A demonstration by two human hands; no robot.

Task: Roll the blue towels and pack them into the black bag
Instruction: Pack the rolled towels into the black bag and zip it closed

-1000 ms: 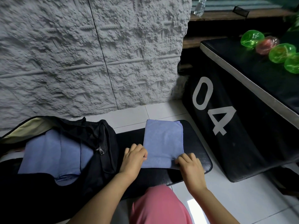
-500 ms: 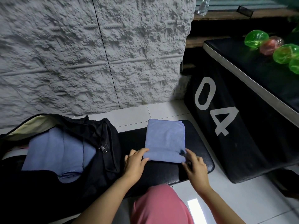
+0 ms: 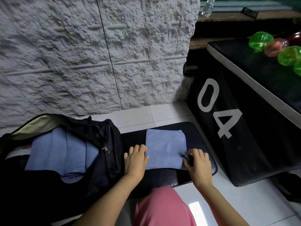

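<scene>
Rough grey wall panels fill the upper left of the frame, with white floor tiles below them and a black padded bench at the lower centre. On it lies a blue towel, its near end thickened into a roll. The left hand rests at the roll's left edge, fingers nearly straight on the bench and thumb touching the cloth. The right hand curls its fingers over the near right corner and pinches it. At the right stands a black box with "04" in large pale digits (the only writing that can be read), and green and reddish see-through balls lie on top. At lower left the black bag gapes open, more blue towels lying inside it. A pink-clad knee shows at the bottom edge.
</scene>
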